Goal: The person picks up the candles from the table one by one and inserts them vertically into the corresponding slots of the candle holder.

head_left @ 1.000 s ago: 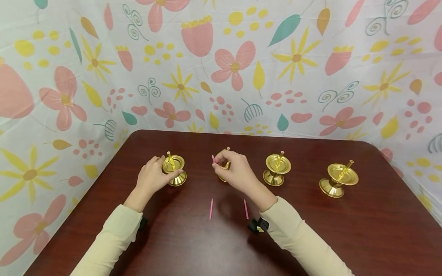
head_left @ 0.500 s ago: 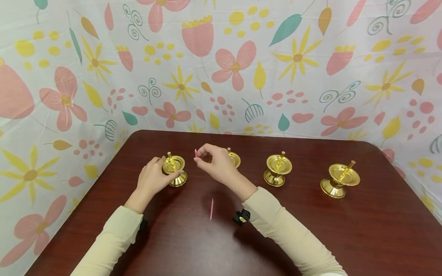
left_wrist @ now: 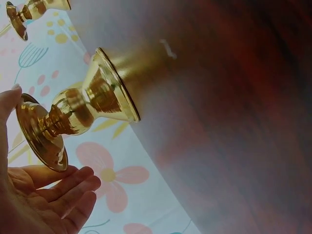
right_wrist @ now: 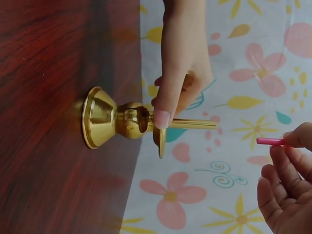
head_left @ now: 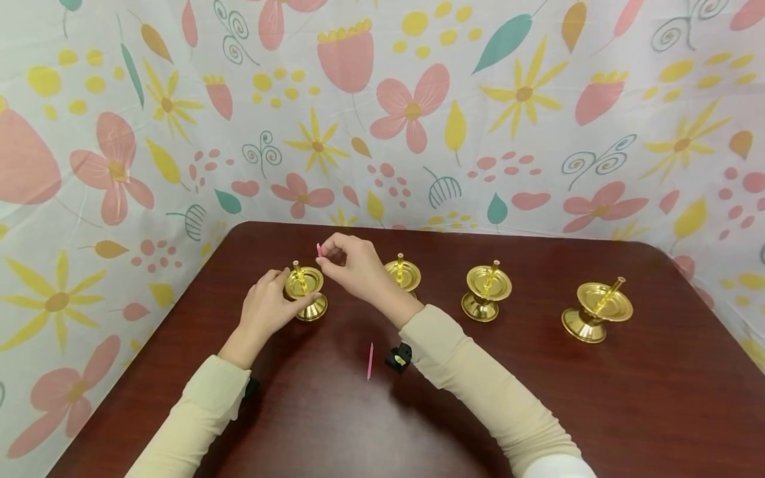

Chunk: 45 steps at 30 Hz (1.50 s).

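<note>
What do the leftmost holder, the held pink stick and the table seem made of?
Holder: polished metal, perhaps brass, from its golden, mirror-like highlights.
Pink stick: maybe wax or plastic; smooth, evenly coloured.
Table: wood or laminate, sheeny, from its dark red grain.

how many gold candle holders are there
4, left to right: first holder, held by the left hand; second holder, partly hidden by the right arm; third holder, right of that; fourth holder, nearest the right edge of the table.

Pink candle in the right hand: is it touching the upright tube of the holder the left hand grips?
Apart. The right wrist view shows patterned cloth in the gap between the pink candle and the upright tube.
</note>
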Each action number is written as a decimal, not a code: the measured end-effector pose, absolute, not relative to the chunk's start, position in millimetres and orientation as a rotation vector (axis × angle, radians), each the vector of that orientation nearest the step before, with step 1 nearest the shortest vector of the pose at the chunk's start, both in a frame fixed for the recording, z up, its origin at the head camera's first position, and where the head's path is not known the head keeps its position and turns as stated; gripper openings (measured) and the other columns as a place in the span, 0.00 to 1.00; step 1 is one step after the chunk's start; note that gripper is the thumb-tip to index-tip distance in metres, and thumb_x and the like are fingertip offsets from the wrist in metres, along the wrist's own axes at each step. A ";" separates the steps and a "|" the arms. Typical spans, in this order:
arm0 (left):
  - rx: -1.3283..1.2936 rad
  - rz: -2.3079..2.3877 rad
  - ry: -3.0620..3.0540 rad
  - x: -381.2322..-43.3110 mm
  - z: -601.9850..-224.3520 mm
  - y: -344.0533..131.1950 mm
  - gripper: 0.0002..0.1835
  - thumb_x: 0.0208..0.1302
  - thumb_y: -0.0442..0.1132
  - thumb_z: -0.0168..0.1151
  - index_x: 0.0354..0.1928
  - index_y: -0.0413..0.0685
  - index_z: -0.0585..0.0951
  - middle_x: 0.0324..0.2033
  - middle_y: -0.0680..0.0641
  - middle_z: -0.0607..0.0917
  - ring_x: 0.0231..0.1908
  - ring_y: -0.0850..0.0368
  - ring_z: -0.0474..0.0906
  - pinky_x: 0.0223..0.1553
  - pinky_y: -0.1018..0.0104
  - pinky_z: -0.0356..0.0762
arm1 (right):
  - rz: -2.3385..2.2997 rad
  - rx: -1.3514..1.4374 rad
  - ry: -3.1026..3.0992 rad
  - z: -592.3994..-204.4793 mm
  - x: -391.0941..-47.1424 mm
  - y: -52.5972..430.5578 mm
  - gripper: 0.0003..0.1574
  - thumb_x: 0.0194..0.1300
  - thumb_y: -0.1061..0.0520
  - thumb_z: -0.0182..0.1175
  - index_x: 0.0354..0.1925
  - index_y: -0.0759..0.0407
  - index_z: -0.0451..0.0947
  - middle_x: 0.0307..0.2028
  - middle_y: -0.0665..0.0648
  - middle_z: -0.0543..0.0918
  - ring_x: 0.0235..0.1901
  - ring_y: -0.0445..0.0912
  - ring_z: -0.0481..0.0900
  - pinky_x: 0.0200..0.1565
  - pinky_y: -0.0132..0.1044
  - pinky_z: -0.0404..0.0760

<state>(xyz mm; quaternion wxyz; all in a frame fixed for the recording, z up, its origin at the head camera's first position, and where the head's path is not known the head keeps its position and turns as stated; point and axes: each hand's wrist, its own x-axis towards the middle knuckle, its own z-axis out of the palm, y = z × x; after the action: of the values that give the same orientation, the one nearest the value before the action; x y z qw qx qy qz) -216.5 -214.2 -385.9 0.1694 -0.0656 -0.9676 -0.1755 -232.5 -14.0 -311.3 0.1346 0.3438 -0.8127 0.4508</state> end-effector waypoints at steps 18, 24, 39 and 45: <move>-0.204 -0.515 -2.736 -217.2 -386.5 -215.6 0.42 0.50 0.64 0.66 0.55 0.33 0.76 0.44 0.34 0.81 0.42 0.39 0.79 0.42 0.46 0.77 | 1.412 1.093 -2.338 -312.2 -255.5 -44.2 0.04 0.62 0.62 0.61 0.36 0.63 0.78 0.32 0.57 0.84 0.32 0.44 0.80 0.37 0.26 0.77; -0.209 -0.524 -2.721 -219.1 -387.4 -215.9 0.37 0.50 0.64 0.66 0.47 0.38 0.78 0.39 0.37 0.81 0.38 0.41 0.79 0.38 0.48 0.77 | 1.497 1.093 -2.353 -317.1 -261.3 -52.7 0.05 0.65 0.62 0.59 0.38 0.64 0.76 0.33 0.58 0.83 0.35 0.45 0.81 0.36 0.25 0.76; -0.188 -0.483 -2.759 -219.1 -385.6 -216.0 0.41 0.50 0.66 0.65 0.53 0.36 0.77 0.44 0.35 0.81 0.43 0.40 0.79 0.43 0.47 0.77 | 1.511 1.008 -2.379 -327.9 -272.4 -64.5 0.06 0.65 0.60 0.59 0.38 0.63 0.76 0.34 0.58 0.84 0.36 0.47 0.83 0.36 0.26 0.76; -0.175 -0.473 -2.770 -218.9 -386.5 -217.2 0.45 0.51 0.67 0.64 0.55 0.32 0.76 0.46 0.34 0.81 0.45 0.39 0.79 0.45 0.47 0.77 | 1.506 0.942 -2.442 -331.9 -275.1 -65.7 0.05 0.66 0.59 0.60 0.37 0.61 0.77 0.34 0.57 0.85 0.38 0.47 0.82 0.34 0.25 0.72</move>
<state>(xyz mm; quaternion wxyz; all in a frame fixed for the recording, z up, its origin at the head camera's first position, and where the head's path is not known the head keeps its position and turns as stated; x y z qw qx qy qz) -218.9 -217.2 -386.5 0.1622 -0.0612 -0.9708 -0.1656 -275.1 -65.7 -331.9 0.0612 0.3113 -0.8072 0.4978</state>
